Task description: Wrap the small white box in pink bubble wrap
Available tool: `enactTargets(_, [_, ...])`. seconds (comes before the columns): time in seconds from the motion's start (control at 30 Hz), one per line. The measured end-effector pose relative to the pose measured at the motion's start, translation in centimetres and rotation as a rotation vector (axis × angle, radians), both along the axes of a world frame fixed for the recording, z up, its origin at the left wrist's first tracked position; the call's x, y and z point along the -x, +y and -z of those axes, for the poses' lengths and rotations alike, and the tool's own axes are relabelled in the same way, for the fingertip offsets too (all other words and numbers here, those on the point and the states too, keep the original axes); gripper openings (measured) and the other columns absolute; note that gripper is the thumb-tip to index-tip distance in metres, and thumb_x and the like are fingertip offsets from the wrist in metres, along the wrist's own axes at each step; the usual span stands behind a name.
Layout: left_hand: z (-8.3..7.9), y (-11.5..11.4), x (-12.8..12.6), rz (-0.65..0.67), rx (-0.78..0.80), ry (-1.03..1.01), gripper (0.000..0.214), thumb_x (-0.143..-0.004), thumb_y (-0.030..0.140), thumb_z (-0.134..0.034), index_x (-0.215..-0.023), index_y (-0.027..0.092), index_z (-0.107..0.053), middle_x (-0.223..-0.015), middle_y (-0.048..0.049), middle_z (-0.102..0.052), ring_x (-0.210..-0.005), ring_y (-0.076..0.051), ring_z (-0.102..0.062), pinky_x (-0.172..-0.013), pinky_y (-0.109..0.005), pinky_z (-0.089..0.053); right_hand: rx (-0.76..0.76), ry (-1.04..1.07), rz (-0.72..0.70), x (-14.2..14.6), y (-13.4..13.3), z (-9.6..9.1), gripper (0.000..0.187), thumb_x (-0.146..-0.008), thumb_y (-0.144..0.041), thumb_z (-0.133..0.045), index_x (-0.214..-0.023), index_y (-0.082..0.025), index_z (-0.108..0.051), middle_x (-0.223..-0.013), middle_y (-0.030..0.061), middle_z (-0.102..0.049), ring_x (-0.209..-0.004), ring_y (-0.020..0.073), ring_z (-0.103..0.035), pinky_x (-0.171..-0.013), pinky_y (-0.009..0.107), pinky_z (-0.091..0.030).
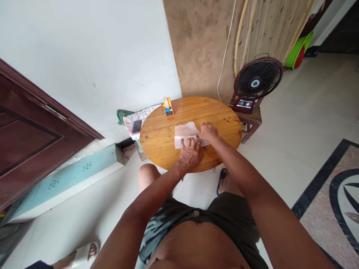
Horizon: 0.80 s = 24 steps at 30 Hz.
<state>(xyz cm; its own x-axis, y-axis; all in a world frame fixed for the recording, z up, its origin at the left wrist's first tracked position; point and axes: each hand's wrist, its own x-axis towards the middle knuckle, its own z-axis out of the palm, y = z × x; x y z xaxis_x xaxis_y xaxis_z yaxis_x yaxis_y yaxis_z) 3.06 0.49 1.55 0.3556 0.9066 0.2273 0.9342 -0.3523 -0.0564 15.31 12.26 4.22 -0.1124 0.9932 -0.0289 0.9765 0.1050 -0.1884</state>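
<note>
A sheet of bubble wrap [185, 129] lies on the round wooden table [159, 145], its near part folded over into a flat strip. Across that strip my left hand [190, 152] is closed, its fingers bent over the folded part and pressing it down. Something pale shows beneath these fingers; whether it is more wrap or a wrapped item, I cannot tell. My right hand [209, 131] is closed at the right edge of the wrap, fingers curled down and the thumb side against the plastic. Its fingertips are partly hidden.
An orange and blue tape dispenser [168, 107] stands at the table's far edge. Left of the table, a phone-like dark object [137, 126] rests on a white sack [129, 121]. A fan [256, 80] sits on a wooden stool [251, 117] at right. Another person's sandalled foot [86, 254] shows lower left.
</note>
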Motion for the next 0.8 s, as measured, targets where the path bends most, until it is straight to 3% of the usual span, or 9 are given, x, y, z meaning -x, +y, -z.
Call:
enactTargets(0.1, [-0.1, 0.0, 0.0, -0.005, 0.004, -0.014, 0.056, -0.092, 0.045, -0.044, -0.14, 0.016, -0.046, -0.139, -0.0201, -0.045, -0.131, -0.036, -0.038, -0.115, -0.067, -0.021, -0.007, -0.016, -0.023, 0.8, 0.1, 0.5, 0.054, -0.081, -0.039, -0.068, -0.125, -0.01, -0.058, -0.124, 0.0239, -0.058, -0.113, 0.0346, -0.058, -0.094, 0.043, -0.047])
enactTargets(0.23, [-0.2, -0.1, 0.0, -0.001, -0.004, -0.02, 0.057, -0.092, 0.044, -0.044, -0.141, 0.016, -0.045, -0.139, -0.0197, -0.045, -0.132, -0.036, -0.038, -0.115, -0.066, -0.02, -0.021, 0.012, 0.048, 0.5, 0.5, 1.3, 0.035, -0.087, -0.026, -0.057, -0.116, -0.01, -0.067, -0.118, 0.0245, -0.064, -0.111, 0.0314, -0.062, -0.094, 0.038, -0.047])
enactTargets(0.43, [0.1, 0.0, 0.0, -0.007, -0.008, -0.016, 0.056, -0.092, 0.044, -0.044, -0.141, 0.017, -0.046, -0.139, -0.0194, -0.045, -0.132, -0.036, -0.037, -0.115, -0.066, -0.019, 0.047, 0.039, 0.149, -2.2, 1.5, 1.5, 0.033, -0.087, -0.029, -0.053, -0.106, -0.012, -0.074, -0.109, 0.02, -0.072, -0.104, 0.0277, -0.067, -0.085, 0.033, -0.051])
enactTargets(0.63, [0.1, 0.1, -0.2, -0.016, 0.011, -0.021, 0.056, -0.092, 0.045, -0.044, -0.14, 0.016, -0.047, -0.14, -0.0196, -0.044, -0.133, -0.037, -0.036, -0.115, -0.068, -0.018, 0.092, 0.015, 0.072, -3.2, 0.6, 1.7, 0.029, -0.082, -0.032, -0.06, -0.099, -0.015, -0.076, -0.104, 0.0176, -0.073, -0.1, 0.0274, -0.068, -0.081, 0.032, -0.052])
enactTargets(0.8, [0.1, 0.0, -0.3, -0.024, 0.009, -0.024, 0.056, -0.091, 0.046, -0.046, -0.138, 0.015, -0.048, -0.139, -0.0198, -0.045, -0.134, -0.036, -0.036, -0.115, -0.068, -0.019, 0.021, 0.113, 0.043, -3.1, 0.1, 1.7, 0.029, -0.087, -0.034, -0.054, -0.091, -0.016, -0.076, -0.102, 0.0155, -0.074, -0.1, 0.0264, -0.068, -0.083, 0.032, -0.051])
